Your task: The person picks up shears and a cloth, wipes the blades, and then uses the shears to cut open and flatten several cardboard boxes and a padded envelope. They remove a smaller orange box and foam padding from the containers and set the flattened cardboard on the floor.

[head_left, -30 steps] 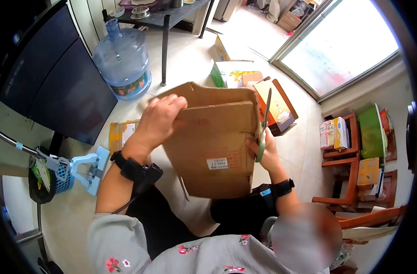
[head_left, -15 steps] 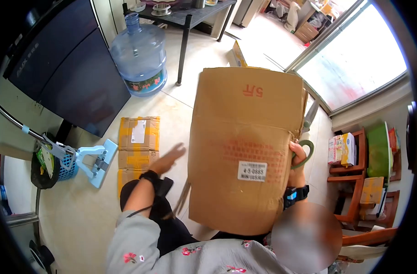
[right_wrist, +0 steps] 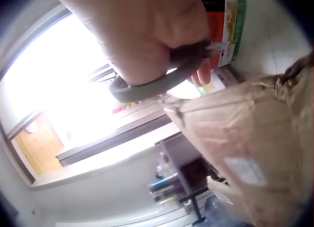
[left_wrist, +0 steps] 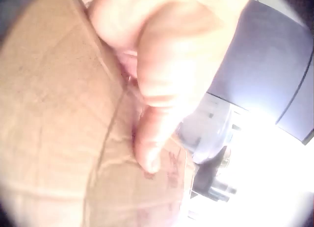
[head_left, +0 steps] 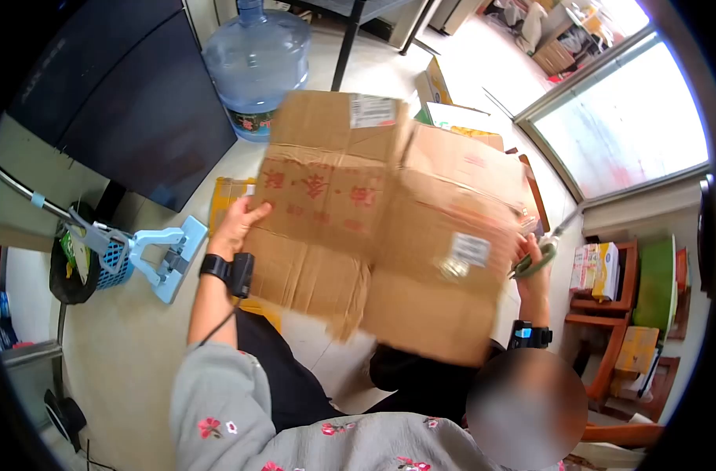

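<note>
An opened-out cardboard box (head_left: 318, 220) spans the space over the lap in the head view, its two wide panels side by side, with red print and white labels. My left hand (head_left: 237, 229) grips its left edge; in the left wrist view the thumb lies along the brown cardboard (left_wrist: 49, 119). At the opposite edge is my right hand (head_left: 537, 275), holding scissors (head_left: 543, 257) with green handles, blades pointing up and away. A handle loop of the scissors (right_wrist: 142, 92) circles the thumb base in the right wrist view, close beside the cardboard edge (right_wrist: 235, 114).
Taped flattened cardboard (head_left: 226, 206) lies on the floor behind the left hand. A large water bottle (head_left: 260, 63) and a dark cabinet (head_left: 107, 102) stand at the back left. More opened boxes (head_left: 436, 82) lie ahead, and a wooden chair (head_left: 605, 314) is at the right.
The box has swung from one tall panel into two spread panels. My left hand came off it, then took hold of its left edge. The scissors stay in my right hand.
</note>
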`<state>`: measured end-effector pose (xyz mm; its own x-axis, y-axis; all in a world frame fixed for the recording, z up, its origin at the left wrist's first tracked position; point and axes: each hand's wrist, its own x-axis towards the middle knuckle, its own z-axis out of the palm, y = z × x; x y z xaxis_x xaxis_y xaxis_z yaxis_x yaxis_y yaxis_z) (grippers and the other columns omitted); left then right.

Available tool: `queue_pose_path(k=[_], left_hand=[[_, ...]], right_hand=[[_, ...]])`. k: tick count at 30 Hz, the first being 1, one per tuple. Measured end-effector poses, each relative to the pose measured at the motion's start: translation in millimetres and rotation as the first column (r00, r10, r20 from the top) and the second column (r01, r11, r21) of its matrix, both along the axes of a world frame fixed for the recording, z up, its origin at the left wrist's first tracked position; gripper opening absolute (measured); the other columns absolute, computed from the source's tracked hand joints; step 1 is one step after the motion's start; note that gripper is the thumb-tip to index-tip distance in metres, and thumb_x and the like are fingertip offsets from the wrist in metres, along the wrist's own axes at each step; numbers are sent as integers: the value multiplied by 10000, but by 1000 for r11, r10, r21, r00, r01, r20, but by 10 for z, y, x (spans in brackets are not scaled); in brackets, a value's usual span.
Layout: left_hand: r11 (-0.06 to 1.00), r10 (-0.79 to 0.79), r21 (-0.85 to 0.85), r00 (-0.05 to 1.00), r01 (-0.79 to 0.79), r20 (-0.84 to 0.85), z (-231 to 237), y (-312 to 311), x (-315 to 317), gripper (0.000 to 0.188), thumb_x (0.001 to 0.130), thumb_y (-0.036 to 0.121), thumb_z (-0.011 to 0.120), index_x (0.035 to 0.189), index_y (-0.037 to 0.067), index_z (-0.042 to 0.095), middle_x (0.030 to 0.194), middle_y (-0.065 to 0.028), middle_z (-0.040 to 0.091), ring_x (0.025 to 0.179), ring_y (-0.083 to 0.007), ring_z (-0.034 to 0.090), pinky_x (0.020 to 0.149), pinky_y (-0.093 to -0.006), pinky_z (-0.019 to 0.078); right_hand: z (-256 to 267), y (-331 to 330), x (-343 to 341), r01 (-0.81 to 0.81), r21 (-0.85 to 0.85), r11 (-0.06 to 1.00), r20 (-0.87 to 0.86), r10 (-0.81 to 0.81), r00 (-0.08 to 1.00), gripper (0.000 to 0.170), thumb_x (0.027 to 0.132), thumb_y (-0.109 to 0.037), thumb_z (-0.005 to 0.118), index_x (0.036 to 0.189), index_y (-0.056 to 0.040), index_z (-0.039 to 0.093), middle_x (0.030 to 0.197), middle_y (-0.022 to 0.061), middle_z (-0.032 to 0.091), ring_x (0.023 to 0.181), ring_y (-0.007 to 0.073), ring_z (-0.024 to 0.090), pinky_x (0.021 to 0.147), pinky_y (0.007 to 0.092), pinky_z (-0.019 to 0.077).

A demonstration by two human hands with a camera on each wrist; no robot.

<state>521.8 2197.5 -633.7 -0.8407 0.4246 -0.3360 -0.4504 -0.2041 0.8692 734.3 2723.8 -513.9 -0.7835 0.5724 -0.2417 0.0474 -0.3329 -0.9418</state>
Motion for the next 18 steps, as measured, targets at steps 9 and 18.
queue_pose_path(k=[9,18], left_hand=[[797,162,-604,966,-8,200,-1350,-85,204,406,804,183,702,1118,-15,536,1002,-115,641,904,-180,610,777,-331,501],[805,448,-405,892,-433,-63,-1394,454,561,344,891,257,619,1094,-2,518,985,-95,619,829,-185,606,706,-320,502]], right_hand=[[126,-512,-55,39,126,991,182,-61,981,273,911,-184,600,1021,36,482,972,194,627,833,239,661,723,310,570],[234,-742,-217,-36,126,991,135,18,991,201,903,-161,607,969,2,509,887,155,627,745,201,645,675,298,557]])
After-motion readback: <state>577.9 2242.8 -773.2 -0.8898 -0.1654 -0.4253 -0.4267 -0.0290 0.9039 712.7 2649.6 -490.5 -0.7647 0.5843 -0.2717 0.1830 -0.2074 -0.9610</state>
